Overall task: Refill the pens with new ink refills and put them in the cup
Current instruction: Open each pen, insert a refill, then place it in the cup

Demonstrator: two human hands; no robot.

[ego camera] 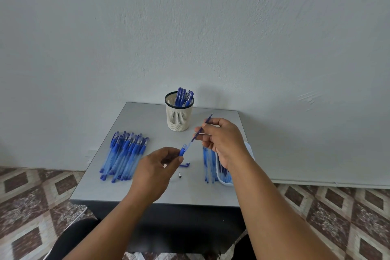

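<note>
Currently the left hand pinches the pen barrel while the right hand grips the ink refill, both held above the grey table

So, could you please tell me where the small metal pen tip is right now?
In the head view, the tip lies loose on the table, near its middle, just below the blue cap and right of the left hand.

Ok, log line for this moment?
left hand: grips blue pen barrel | right hand: pinches thin blue refill, part inserted | cream mesh cup: holds pens
</note>
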